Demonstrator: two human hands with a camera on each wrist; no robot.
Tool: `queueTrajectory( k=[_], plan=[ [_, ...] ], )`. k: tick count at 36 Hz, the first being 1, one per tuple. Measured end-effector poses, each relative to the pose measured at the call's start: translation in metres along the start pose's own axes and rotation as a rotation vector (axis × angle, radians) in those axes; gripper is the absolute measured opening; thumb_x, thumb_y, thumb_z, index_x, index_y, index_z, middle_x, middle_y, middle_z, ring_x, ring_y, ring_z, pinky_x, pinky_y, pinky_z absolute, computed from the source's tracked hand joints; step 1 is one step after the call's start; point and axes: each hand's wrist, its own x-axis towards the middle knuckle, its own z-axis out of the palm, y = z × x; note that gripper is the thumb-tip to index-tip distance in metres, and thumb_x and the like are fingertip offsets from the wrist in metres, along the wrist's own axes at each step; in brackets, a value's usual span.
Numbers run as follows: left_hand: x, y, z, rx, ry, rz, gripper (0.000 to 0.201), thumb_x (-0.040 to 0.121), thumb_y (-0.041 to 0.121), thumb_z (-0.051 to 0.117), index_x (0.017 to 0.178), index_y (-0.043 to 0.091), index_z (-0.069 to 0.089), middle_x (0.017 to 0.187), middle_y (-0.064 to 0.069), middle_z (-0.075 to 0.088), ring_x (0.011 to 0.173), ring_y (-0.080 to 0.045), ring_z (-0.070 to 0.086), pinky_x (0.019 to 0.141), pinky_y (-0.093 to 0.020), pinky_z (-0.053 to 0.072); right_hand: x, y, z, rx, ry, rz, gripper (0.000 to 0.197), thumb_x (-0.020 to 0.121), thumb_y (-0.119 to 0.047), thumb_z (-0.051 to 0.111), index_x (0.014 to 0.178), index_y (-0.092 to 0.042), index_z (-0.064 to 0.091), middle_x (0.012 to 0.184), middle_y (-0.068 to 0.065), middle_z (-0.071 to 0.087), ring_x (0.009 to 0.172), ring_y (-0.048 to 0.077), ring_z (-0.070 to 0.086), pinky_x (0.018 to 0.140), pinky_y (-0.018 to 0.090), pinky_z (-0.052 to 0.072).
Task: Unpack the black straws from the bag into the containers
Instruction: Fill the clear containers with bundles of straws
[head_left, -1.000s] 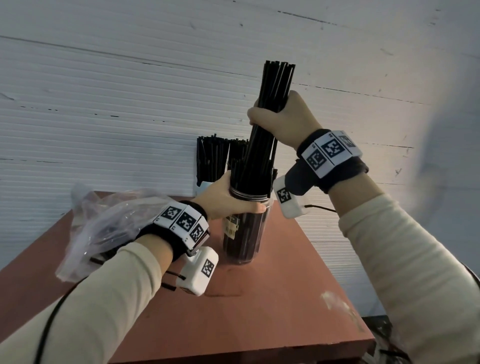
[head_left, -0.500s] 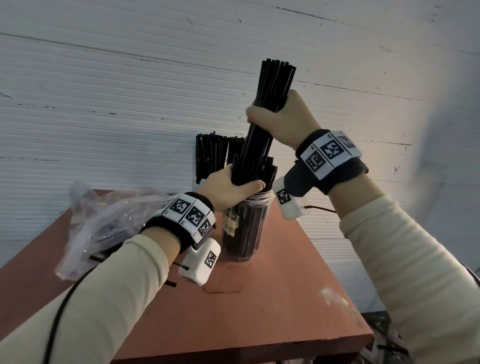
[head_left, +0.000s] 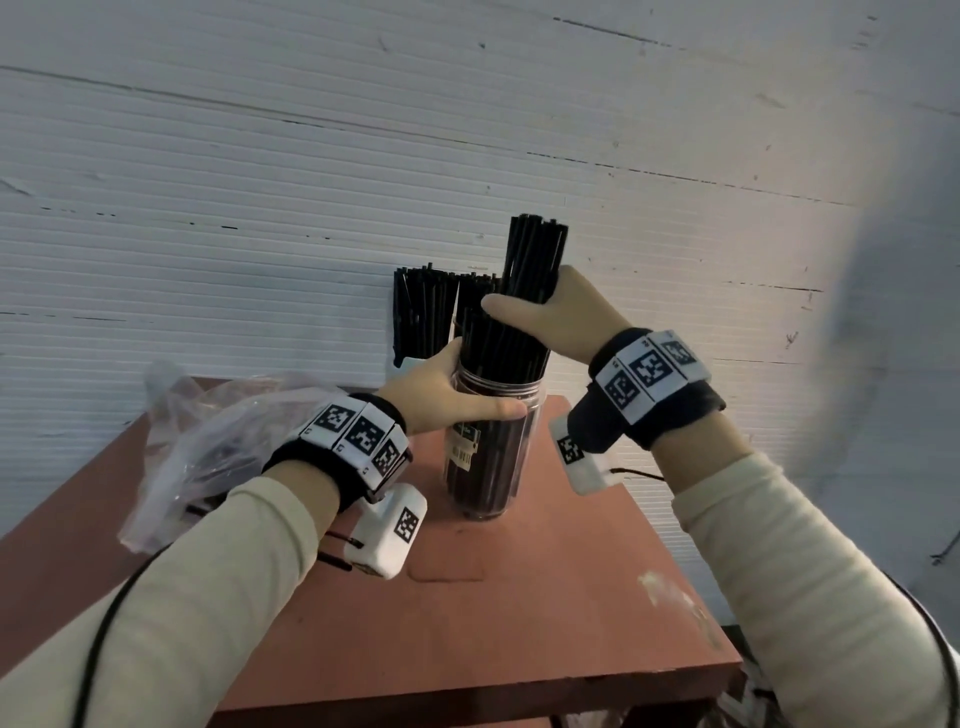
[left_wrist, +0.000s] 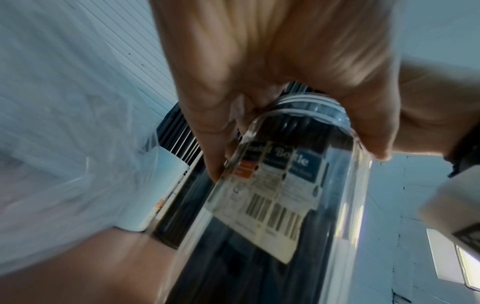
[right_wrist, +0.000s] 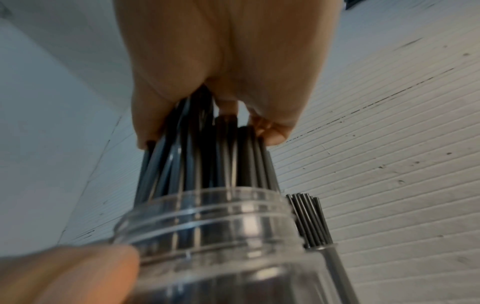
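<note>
Head view: the left hand (head_left: 447, 387) wraps the clear plastic jar (head_left: 488, 457) on the reddish table (head_left: 519, 613); the right hand (head_left: 556, 322) clasps the thin black straws (head_left: 530, 291) standing in it. Left wrist view: fingers (left_wrist: 207, 133) curl round its labelled neck. Right wrist view: fingers (right_wrist: 275, 131) bunch glossy straws above the threaded rim.

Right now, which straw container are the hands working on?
The clear jar nearest the camera: the left hand grips its neck while the right hand holds a straw bundle in its mouth. The containers behind stand untouched.

The clear jar (left_wrist: 285, 205) bears a label (left_wrist: 272, 195) reading "Bottle" above a barcode; smaller print is blurred.
</note>
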Motion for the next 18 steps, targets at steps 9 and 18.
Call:
queueTrajectory(
  k=[9, 18],
  plan=[
    [-0.004, 0.003, 0.004, -0.024, 0.029, 0.01, 0.089, 0.073, 0.037, 0.082, 0.147, 0.028, 0.033, 0.118, 0.019, 0.057, 0.101, 0.01, 0.051, 0.083, -0.014, 0.039, -0.01, -0.011, -0.009, 0.019, 0.288, -0.207, 0.087, 0.08, -0.045, 0.073, 0.147, -0.025, 0.023, 0.148, 0.001, 0.031, 0.133, 0.012, 0.037, 0.108, 0.028, 0.035],
    [-0.004, -0.001, 0.005, -0.024, 0.095, -0.032, 0.101, 0.067, 0.042, 0.086, 0.144, 0.021, 0.023, 0.13, 0.008, 0.055, 0.116, -0.009, 0.055, 0.101, -0.031, 0.044, -0.016, -0.007, 0.02, -0.321, 0.252, -0.394, 0.03, 0.096, -0.019, 0.053, 0.122, -0.007, 0.061, 0.134, 0.004, 0.052, 0.12, 0.014, 0.052, 0.095, -0.001, 0.025]
  ],
)
